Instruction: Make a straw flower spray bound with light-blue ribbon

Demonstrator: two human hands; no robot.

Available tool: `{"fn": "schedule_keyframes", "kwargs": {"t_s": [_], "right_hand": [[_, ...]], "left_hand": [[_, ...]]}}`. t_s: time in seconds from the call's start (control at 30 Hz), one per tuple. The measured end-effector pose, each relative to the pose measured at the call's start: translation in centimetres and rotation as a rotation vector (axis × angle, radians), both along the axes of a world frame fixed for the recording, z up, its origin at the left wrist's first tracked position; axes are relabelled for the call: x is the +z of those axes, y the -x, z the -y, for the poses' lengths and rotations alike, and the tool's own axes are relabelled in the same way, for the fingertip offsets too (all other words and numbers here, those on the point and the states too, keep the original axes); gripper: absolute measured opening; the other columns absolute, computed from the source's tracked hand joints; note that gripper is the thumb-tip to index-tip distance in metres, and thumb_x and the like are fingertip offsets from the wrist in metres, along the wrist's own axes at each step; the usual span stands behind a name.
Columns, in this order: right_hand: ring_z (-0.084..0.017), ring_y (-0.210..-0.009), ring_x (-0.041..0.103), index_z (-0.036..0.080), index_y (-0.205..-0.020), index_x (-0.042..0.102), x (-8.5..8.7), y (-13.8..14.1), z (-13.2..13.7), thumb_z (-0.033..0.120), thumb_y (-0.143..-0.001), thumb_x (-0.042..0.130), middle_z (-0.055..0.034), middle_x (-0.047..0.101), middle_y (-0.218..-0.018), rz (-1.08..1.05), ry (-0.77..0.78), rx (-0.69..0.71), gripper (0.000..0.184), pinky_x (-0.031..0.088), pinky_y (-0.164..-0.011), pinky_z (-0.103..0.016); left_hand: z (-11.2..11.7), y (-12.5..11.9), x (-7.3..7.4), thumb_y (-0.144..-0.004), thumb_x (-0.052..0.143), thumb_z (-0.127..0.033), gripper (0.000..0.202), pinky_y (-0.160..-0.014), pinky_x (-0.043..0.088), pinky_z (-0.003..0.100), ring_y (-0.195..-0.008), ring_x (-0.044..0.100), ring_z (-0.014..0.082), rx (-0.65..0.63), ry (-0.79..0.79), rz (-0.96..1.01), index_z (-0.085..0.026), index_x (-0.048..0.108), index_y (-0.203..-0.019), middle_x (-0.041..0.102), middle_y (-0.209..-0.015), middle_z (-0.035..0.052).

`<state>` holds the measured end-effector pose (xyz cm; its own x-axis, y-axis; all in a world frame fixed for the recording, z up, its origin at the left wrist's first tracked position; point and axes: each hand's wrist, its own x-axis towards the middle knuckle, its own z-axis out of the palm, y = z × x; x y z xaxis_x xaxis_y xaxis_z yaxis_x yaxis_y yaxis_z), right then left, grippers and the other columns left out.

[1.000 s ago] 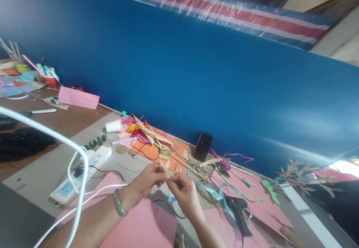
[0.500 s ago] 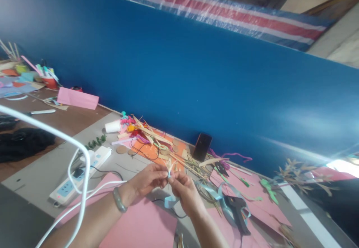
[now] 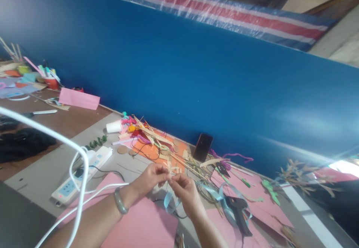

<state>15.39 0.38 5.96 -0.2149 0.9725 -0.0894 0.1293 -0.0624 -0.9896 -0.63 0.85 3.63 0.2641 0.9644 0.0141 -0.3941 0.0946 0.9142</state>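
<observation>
Near the middle of the table, my left hand (image 3: 151, 179) and my right hand (image 3: 185, 194) meet at the fingertips, both closed in a pinch. Between them is a small bundle of pale straw-like strips (image 3: 169, 167), whose loose ends fan out above the fingers. A light blue ribbon (image 3: 169, 200) hangs in a loop just under my fingers. How it joins the bundle is hidden by the fingertips. Pink paper (image 3: 140, 223) lies beneath my forearms. To the right, a black glue gun (image 3: 238, 212) rests among more blue ribbon (image 3: 210, 191).
A phone (image 3: 203, 147) leans on the blue partition (image 3: 179, 72). Straw strips and pipe cleaners cover orange paper (image 3: 146, 151). On the left sit a white power strip (image 3: 81, 177) and a tipped paper cup (image 3: 113, 127). A thick white cable (image 3: 56, 134) crosses in front of my left arm.
My fingers have shifted slightly on the bundle, and its strips now spread wider. The blue ribbon seen at the fingertips earlier is now hidden there, while its hanging loop has changed shape.
</observation>
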Motion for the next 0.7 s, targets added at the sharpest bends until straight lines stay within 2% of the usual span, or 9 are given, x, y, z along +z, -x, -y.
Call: {"fn": "schedule_keyframes", "kwargs": {"t_s": [0.2,0.37,0.57,0.7], "right_hand": [[-0.007,-0.047,0.033,0.016,-0.064,0.066,-0.3,0.1,0.1,0.046,-0.069,0.078,0.0054,0.046,-0.051,0.008,-0.057,-0.016,0.033,0.025,-0.046,-0.022],[-0.007,-0.047,0.032,0.016,-0.064,0.066,-0.5,0.0,-0.1,0.047,-0.072,0.077,0.0055,0.045,-0.051,0.017,-0.037,0.014,0.034,0.022,-0.045,-0.022],[-0.006,-0.046,0.026,0.016,-0.066,0.064,-1.0,-0.2,-0.4,0.045,-0.071,0.079,0.0077,0.041,-0.049,-0.117,0.062,0.055,0.034,0.018,-0.045,-0.022],[-0.005,-0.046,0.022,0.016,-0.066,0.062,-1.1,-0.5,-0.4,0.042,-0.069,0.081,0.0084,0.039,-0.049,-0.257,0.161,0.082,0.033,0.016,-0.046,-0.022]], "left_hand": [[-0.3,-0.3,-0.7,-0.071,0.078,-0.036,0.03,-0.049,0.027,0.022,-0.048,0.038,0.0069,0.059,-0.014,0.011,-0.015,0.057,-0.066,0.046,-0.054,-0.0065],[-0.1,-0.3,0.2,-0.066,0.082,-0.034,0.033,-0.049,0.027,0.022,-0.047,0.037,0.0067,0.061,0.077,0.069,-0.015,0.054,-0.062,0.044,-0.051,-0.0074],[0.1,0.0,0.9,-0.063,0.082,-0.028,0.028,-0.051,0.028,0.022,-0.048,0.038,0.0066,0.005,0.164,0.175,-0.015,0.058,-0.064,0.049,-0.053,-0.0058],[0.2,0.3,1.0,-0.066,0.081,-0.031,0.025,-0.055,0.03,0.022,-0.052,0.043,0.0075,-0.116,0.141,0.164,-0.012,0.068,-0.075,0.054,-0.059,-0.0029]]}}
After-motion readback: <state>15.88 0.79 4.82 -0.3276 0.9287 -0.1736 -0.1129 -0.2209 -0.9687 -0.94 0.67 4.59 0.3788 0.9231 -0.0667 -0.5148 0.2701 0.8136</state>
